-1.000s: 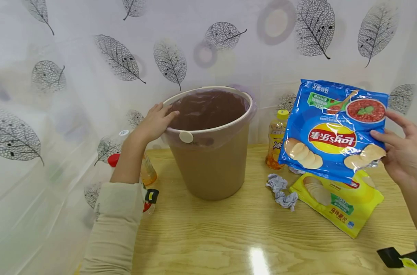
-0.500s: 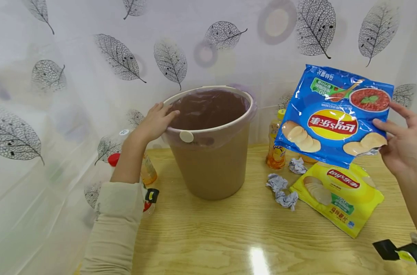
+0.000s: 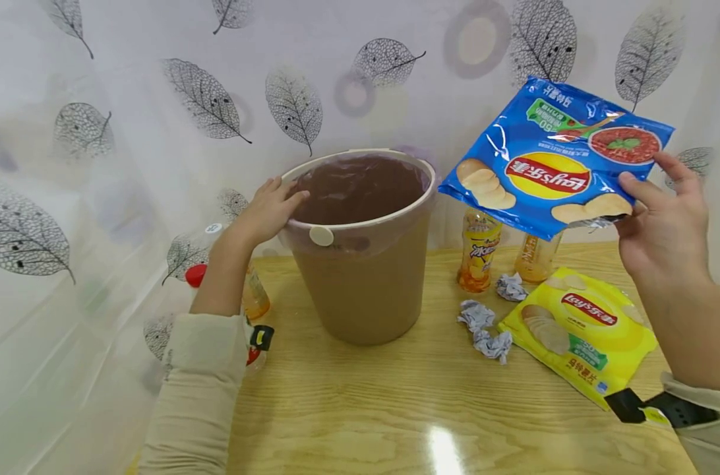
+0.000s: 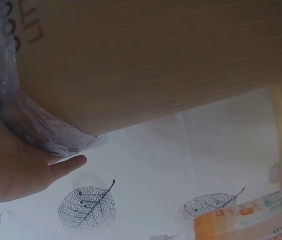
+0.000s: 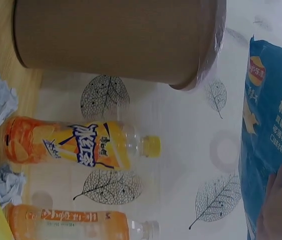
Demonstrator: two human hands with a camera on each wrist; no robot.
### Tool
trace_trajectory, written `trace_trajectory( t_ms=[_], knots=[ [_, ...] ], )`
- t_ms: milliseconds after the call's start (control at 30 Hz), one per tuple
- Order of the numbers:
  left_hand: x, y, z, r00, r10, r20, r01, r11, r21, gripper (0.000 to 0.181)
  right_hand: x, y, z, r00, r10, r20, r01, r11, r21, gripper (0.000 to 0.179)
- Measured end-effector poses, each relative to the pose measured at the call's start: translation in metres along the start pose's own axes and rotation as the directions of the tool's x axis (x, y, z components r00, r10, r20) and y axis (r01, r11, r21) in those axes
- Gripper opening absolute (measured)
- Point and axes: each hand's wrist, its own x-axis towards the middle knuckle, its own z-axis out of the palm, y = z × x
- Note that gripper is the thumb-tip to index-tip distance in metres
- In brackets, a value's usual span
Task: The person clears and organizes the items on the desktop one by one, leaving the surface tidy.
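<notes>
My right hand [image 3: 662, 218] pinches a blue Lay's chip bag [image 3: 550, 158] by its side edge, thumb on the printed front. The bag hangs in the air right of the brown trash bin [image 3: 366, 284], its lower left corner close by the rim. In the right wrist view the back of the chip bag [image 5: 276, 125] and part of the fingers show. My left hand [image 3: 271, 211] grips the bin's left rim over a thin purple liner. In the left wrist view the left hand [image 4: 20, 170] lies against the liner, one finger sticking out straight. The bin's bottom is hidden.
A yellow Lay's bag [image 3: 579, 330] lies on the wooden table [image 3: 360, 409] at right, beside crumpled paper [image 3: 493, 344]. An iced tea bottle [image 3: 479, 254] and another orange-drink bottle [image 3: 537, 257] stand behind. Bottles, one with a red cap [image 3: 196, 275], are partly hidden behind my left arm.
The right hand has lifted the blue chip bag and moved it left toward the bin, uncovering the yellow bag and the second orange-drink bottle. My left hand has stayed on the rim.
</notes>
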Motion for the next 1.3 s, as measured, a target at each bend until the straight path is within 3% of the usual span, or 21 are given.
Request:
trace_trajectory(
  t_ms=[167,600,967,1300],
  knots=[
    [0.000,0.001,0.000,1.000,-0.001,0.005,0.001,1.000,0.007,0.066,-0.009,0.017,0.022,1.000,-0.010,0.019,0.009,0.999,0.048,0.055],
    [0.000,0.001,0.000,1.000,0.017,-0.011,-0.017,1.000,0.005,0.065,-0.027,0.076,0.070,0.983,-0.177,0.046,0.180,0.981,-0.074,0.060],
    [-0.001,0.002,0.000,1.000,0.019,-0.009,-0.019,1.000,-0.005,0.063,-0.033,0.109,0.090,0.973,-0.228,0.042,0.231,0.953,-0.193,0.061],
    [-0.003,0.003,0.001,0.999,-0.033,-0.014,0.033,0.999,-0.029,0.064,-0.033,0.131,0.103,0.948,-0.306,0.083,0.316,0.930,-0.185,0.065]
  ],
)
